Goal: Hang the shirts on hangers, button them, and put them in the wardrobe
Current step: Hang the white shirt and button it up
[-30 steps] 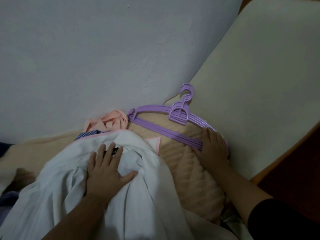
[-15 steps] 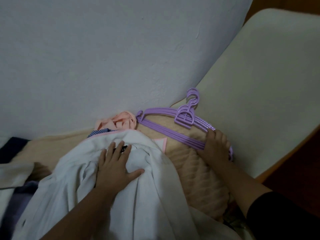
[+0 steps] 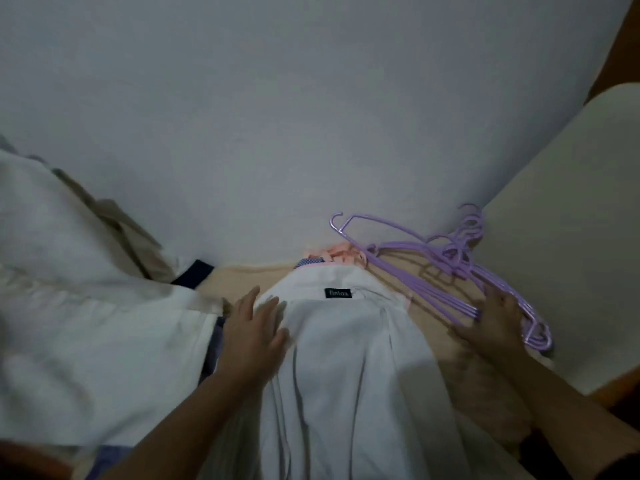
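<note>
Fingers [image 3: 493, 299] touch stacked purple hangers [image 3: 450, 261], count unclear.

One piece of text can be read: a small black neck label [image 3: 338, 293] sewn inside the collar of the white shirt [image 3: 346, 341] carries pale lettering that looks like "fintox" seen upside down, though the letters are too blurred to be sure. No other writing, number or sign is legible.
</note>
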Demonstrator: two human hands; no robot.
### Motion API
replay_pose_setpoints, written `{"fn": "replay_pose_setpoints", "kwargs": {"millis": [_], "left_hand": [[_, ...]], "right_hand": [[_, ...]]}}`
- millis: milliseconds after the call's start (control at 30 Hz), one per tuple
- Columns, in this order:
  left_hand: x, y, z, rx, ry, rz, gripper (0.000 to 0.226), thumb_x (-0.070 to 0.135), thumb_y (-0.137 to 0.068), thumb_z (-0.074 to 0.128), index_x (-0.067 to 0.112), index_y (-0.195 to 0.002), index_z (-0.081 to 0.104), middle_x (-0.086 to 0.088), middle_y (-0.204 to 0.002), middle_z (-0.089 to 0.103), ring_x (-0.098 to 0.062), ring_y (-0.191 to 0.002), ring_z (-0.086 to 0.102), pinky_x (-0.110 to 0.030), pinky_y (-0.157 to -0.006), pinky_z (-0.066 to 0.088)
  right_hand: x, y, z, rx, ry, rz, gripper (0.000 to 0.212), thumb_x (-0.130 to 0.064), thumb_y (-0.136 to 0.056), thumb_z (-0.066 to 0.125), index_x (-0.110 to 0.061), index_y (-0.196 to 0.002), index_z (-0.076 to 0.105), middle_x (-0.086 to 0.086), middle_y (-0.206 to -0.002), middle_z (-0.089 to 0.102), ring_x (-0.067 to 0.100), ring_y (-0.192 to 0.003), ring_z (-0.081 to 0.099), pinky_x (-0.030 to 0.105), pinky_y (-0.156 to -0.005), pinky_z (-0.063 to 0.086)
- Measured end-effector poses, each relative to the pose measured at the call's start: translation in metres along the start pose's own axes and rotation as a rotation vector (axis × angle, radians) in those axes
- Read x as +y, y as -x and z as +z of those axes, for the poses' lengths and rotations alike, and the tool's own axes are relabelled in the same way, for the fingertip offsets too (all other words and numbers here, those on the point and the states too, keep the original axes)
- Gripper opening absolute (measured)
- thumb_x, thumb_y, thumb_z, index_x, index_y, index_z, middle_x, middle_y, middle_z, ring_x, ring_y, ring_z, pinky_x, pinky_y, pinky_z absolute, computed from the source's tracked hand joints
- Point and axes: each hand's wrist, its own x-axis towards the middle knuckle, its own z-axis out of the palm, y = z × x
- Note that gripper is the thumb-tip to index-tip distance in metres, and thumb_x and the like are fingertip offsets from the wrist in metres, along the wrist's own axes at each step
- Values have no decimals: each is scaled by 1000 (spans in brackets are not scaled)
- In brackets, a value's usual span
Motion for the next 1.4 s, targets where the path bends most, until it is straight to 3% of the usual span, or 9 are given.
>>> {"fn": "replay_pose_setpoints", "kwargs": {"millis": [133,467,600,733,833,967,1133,1267,1400], "left_hand": [[-9,9,-12,-119,158,-157,69,30,-88,64,20,-148,33,-7,-159,15,-23,-145,20,-35,-112,25],[5,-4,-34,-250,397,-444,53,19,-97,54,-1,-143,35,-19,-146,40,-32,-134,38,-24,-97,31],[6,-6,-38,-261,457,-535,58,11,-90,61,8,-144,38,-18,-147,38,-34,-134,38,-39,-110,33],[10,2,-44,-159,592,-533,30,-7,-85,50,8,-106,65,-12,-107,60,-23,-102,61,-27,-78,49],[13,8,-50,-141,673,-459,35,-12,-89,42,5,-108,66,-6,-98,61,-4,-64,66,-9,-51,46],[16,11,-58,-221,591,-348,48,-2,-89,48,18,-132,58,-10,-136,54,-23,-114,55,-23,-87,46],[24,15,-63,-325,748,-357,56,-5,-87,53,19,-137,51,-7,-122,56,-15,-90,55,-14,-61,47],[28,8,-70,-271,1066,-410,55,-10,-85,55,10,-136,52,-9,-132,58,-19,-92,62,-26,-70,54],[48,8,-84,-300,1422,-422,47,-5,-90,50,11,-133,53,-8,-107,68,-19,-80,66,-26,-65,58]], "right_hand": [[-27,18,-5,-71,-100,-129,110,-23,-55,90,-8,-144,29,22,-139,34,35,-128,34,41,-105,33],[-36,54,-22,-292,177,-321,108,-33,-62,85,-17,-147,21,13,-142,28,31,-131,36,39,-105,35],[-31,57,-31,-290,249,-322,108,-32,-63,85,-17,-148,20,12,-142,30,29,-130,37,33,-103,37],[-30,61,-38,-308,313,-317,112,-34,-61,85,-23,-149,16,8,-144,30,28,-128,39,33,-101,40],[-33,66,-40,-308,355,-310,110,-38,-64,83,-27,-150,13,5,-146,27,26,-131,36,34,-101,37],[-44,73,-38,-277,405,-331,104,-41,-70,77,-28,-150,12,3,-149,25,25,-135,32,38,-104,33],[-56,79,-38,-263,423,-320,105,-43,-71,77,-29,-150,10,2,-151,24,25,-137,29,41,-106,30],[-55,80,-45,-237,446,-314,101,-39,-74,74,-29,-150,9,2,-147,26,24,-134,29,41,-103,31],[-60,83,-44,-224,388,-300,105,-46,-70,76,-28,-150,11,1,-146,28,25,-133,30,40,-102,33]]}}
